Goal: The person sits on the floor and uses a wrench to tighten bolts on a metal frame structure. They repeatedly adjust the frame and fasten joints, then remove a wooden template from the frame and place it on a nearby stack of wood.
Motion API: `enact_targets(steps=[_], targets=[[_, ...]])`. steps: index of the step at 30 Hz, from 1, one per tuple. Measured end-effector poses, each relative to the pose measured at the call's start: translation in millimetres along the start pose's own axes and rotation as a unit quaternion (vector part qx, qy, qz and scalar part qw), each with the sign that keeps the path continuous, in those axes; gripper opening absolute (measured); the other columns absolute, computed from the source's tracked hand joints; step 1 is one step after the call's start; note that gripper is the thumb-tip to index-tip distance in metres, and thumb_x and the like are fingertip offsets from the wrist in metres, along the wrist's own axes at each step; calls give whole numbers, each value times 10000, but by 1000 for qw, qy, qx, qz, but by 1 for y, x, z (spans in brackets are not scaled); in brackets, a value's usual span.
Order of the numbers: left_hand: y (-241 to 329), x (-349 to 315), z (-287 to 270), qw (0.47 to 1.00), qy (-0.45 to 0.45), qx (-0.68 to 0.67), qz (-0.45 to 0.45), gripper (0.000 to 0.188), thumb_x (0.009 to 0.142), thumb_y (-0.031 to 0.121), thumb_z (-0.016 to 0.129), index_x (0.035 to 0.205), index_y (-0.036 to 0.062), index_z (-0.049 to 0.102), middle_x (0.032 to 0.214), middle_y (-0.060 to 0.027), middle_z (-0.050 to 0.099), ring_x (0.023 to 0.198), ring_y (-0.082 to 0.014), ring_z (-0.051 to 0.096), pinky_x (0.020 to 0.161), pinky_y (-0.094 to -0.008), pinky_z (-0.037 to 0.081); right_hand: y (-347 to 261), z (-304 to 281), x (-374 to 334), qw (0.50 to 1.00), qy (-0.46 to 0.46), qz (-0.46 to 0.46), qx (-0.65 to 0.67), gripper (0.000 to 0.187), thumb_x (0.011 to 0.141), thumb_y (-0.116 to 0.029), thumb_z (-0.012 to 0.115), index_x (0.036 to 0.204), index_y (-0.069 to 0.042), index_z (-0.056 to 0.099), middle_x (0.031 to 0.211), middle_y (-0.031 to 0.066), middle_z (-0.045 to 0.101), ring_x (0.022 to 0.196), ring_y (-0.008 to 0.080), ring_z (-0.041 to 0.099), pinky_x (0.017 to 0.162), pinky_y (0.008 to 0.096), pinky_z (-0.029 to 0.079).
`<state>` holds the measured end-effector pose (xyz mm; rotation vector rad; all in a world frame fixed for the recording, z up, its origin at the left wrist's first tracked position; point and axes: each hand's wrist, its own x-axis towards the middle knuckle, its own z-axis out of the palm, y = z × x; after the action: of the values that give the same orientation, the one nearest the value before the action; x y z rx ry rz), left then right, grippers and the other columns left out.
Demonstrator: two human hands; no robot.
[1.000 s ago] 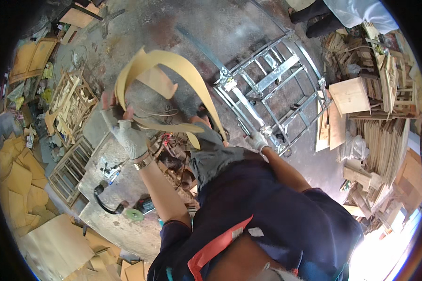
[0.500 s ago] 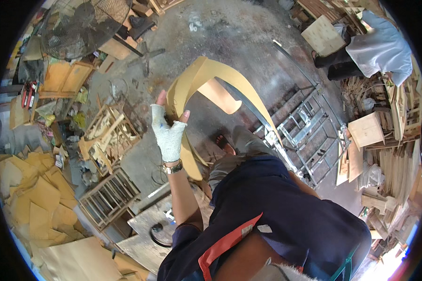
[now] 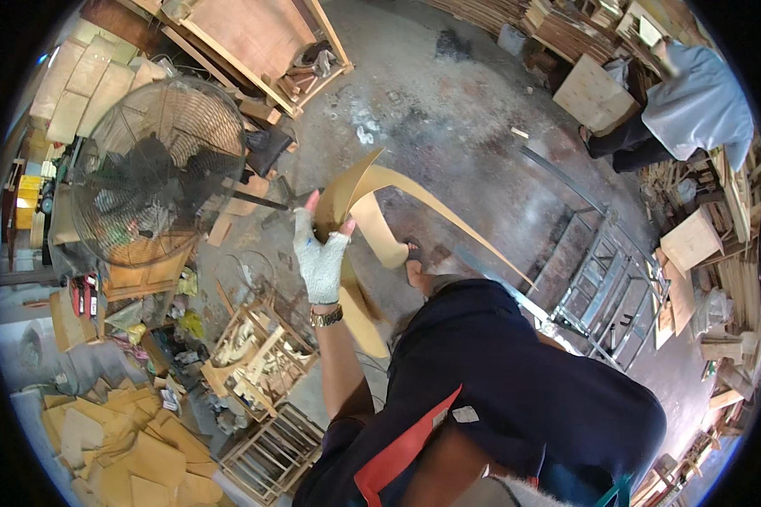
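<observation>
My left hand (image 3: 320, 259), in a white glove with bare fingertips, is closed around several thin, bendy tan strips (image 3: 365, 226). Their material is unclear; it could be thin board or veneer. One strip arches far to the right and tapers to a point, while others curl down beside my wrist. A metal watch (image 3: 326, 317) circles that wrist. Of my right arm only a small piece of forearm (image 3: 551, 341) shows past my dark shirt; the right hand itself is hidden.
A large black standing fan (image 3: 156, 173) is at my left. A grey metal frame (image 3: 596, 283) lies to the right. Wooden crates of scraps (image 3: 258, 359) and a heap of tan offcuts (image 3: 139, 452) sit lower left. A person in a light blue shirt (image 3: 698, 101) bends beside stacked wood.
The view has turned, so the fan and a wooden panel frame show more fully and the floor items sit lower. My left hand still grips the strips, whose arch has flattened somewhat.
</observation>
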<state>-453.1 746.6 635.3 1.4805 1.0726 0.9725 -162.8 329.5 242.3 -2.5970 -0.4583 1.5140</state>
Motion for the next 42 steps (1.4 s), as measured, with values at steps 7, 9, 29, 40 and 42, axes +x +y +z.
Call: enact_targets(steps=[7,9,29,40,42], targets=[[-9,194,-3,998,-11,-14,58,647,876,36,845,1465,8,577,1277,-41,624,1131,-153,596,988,-308,506,-176,-57,62,995,46,-21,87,439,851,-410,712,909,18,789,724,178,722,663,321,750,609,448,602],[-24,253,1,996,-5,33,86,630,853,50,858,1428,-11,608,1221,-51,652,1083,-153,612,956,-314,522,-237,-88,71,990,59,-4,129,441,845,-402,715,882,35,761,666,108,659,587,257,686,539,436,548],[-11,884,202,965,-234,111,40,384,978,365,769,1038,-6,693,888,-45,681,773,-114,629,683,-296,486,-518,-193,172,923,77,217,309,356,875,-350,699,850,3,733,703,129,679,585,281,694,510,466,514],[-27,1150,365,951,-221,-75,-204,768,948,689,558,1253,-13,623,883,-154,716,635,-256,702,535,-370,576,-596,-346,353,893,84,241,371,316,886,-332,687,823,-23,713,676,99,654,551,261,661,498,449,502],[-30,1208,366,942,-222,-155,-198,888,938,750,523,1326,-46,590,1025,-171,723,696,-291,711,586,-386,592,-617,-403,397,893,88,217,384,310,887,-328,684,818,-27,710,671,93,650,545,258,655,496,445,500]])
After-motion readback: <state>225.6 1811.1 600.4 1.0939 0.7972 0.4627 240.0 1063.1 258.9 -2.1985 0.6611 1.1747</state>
